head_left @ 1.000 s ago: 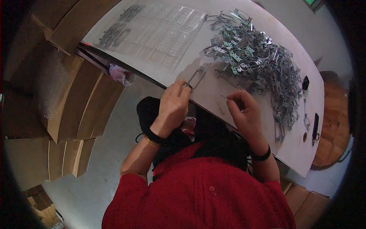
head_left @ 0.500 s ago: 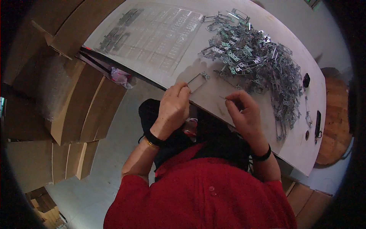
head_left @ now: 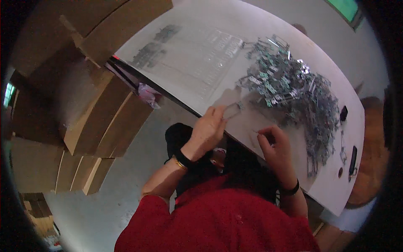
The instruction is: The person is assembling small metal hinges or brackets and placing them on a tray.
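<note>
My left hand [head_left: 208, 129] is closed at the table's near edge, pinching one end of a thin rectangular metal frame [head_left: 240, 105] with a small plate at its far end. To the right, my right hand [head_left: 276, 148] has thumb and forefinger pressed together on a thin light sliver [head_left: 255, 132], too small to name. The two hands are apart, both just over the white tabletop [head_left: 247, 119]. Beyond them lies a tangled pile of similar silvery metal frames [head_left: 285, 84], some with greenish plates.
A clear plastic tray [head_left: 205, 80] with moulded slots lies at the far left of the table, with dark metal parts [head_left: 149, 54] in it. Cardboard boxes [head_left: 90, 113] are stacked at the left. A black tool-like object [head_left: 353, 157] and a small black item [head_left: 344, 113] lie at the right.
The view has shifted, so the table and both hands appear lower and farther right. Both hands keep their pinches, on the frame and on the small sliver.
</note>
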`<action>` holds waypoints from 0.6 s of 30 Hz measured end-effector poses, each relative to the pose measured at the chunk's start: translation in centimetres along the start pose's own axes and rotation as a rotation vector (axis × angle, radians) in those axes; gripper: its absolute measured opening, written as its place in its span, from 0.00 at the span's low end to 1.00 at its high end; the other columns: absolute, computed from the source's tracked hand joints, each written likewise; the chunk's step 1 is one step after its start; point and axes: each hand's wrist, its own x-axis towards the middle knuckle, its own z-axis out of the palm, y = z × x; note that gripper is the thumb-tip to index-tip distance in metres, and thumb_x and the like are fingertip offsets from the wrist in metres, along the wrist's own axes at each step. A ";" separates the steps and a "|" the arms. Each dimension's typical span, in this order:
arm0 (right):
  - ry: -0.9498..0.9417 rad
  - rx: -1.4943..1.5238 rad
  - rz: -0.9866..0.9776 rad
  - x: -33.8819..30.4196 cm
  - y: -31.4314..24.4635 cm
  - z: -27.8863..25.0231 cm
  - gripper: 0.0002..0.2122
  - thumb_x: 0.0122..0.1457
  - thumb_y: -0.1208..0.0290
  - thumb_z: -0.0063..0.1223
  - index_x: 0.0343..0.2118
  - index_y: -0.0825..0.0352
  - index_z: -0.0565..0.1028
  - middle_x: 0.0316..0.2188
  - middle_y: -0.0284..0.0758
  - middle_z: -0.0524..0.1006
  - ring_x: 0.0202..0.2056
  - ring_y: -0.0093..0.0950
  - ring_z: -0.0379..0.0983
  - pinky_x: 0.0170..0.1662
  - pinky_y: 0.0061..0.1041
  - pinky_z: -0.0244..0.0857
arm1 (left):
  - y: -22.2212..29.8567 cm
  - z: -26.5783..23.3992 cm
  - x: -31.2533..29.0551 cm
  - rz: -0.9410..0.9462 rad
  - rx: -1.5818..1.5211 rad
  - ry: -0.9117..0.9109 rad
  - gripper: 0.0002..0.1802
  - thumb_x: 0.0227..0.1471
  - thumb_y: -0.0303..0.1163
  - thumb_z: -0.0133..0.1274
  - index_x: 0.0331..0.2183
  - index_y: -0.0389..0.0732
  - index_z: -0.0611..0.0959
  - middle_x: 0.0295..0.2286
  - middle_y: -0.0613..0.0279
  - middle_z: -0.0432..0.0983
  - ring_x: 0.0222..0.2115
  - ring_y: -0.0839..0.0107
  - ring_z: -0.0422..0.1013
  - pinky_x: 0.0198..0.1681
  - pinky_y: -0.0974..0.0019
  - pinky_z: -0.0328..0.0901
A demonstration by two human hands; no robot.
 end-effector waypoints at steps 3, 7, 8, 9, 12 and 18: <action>0.002 -0.028 -0.034 0.1 0.5 0.0 0.03 0.61 0.77 0.58 0.37 0.69 0.77 0.28 0.32 0.76 0.30 0.20 0.74 0.34 0.23 0.67 | -0.9 0.5 0.2 -0.005 0.031 -0.046 0.14 0.58 0.28 0.54 0.46 0.37 0.77 0.38 0.46 0.73 0.38 0.43 0.74 0.40 0.47 0.71; 0.001 -0.049 -0.004 0.1 -0.3 -0.1 0.03 0.60 0.77 0.58 0.36 0.69 0.77 0.27 0.32 0.76 0.29 0.20 0.73 0.32 0.22 0.67 | -1.2 0.4 1.0 -0.039 0.027 -0.118 0.11 0.57 0.27 0.54 0.43 0.38 0.76 0.39 0.45 0.73 0.39 0.42 0.73 0.41 0.47 0.71; 0.003 -0.037 0.001 0.2 -0.5 -0.1 0.03 0.60 0.77 0.59 0.35 0.69 0.77 0.27 0.32 0.76 0.29 0.20 0.72 0.32 0.22 0.66 | -1.6 0.6 1.0 -0.021 0.002 -0.100 0.11 0.57 0.27 0.54 0.43 0.38 0.76 0.39 0.46 0.73 0.39 0.42 0.73 0.42 0.46 0.70; -0.002 -0.025 -0.005 0.1 -0.3 -0.1 0.03 0.61 0.77 0.58 0.35 0.69 0.76 0.27 0.31 0.76 0.29 0.18 0.72 0.32 0.22 0.66 | -1.8 0.7 1.1 0.000 -0.024 -0.086 0.11 0.57 0.27 0.54 0.42 0.38 0.76 0.39 0.46 0.73 0.39 0.41 0.73 0.42 0.46 0.70; -0.029 -0.001 0.000 0.3 0.0 0.0 0.03 0.61 0.76 0.57 0.35 0.69 0.76 0.28 0.29 0.76 0.30 0.15 0.70 0.33 0.21 0.64 | -2.2 0.9 1.3 -0.012 -0.097 -0.087 0.11 0.57 0.27 0.55 0.42 0.38 0.76 0.38 0.45 0.74 0.40 0.40 0.73 0.42 0.45 0.69; -0.066 -0.041 0.031 0.6 -1.6 0.2 0.03 0.61 0.78 0.57 0.35 0.69 0.76 0.28 0.28 0.75 0.31 0.15 0.70 0.35 0.19 0.64 | -2.2 -0.9 2.5 -0.049 -0.076 -0.251 0.09 0.56 0.30 0.58 0.37 0.37 0.77 0.34 0.44 0.74 0.38 0.42 0.73 0.41 0.48 0.68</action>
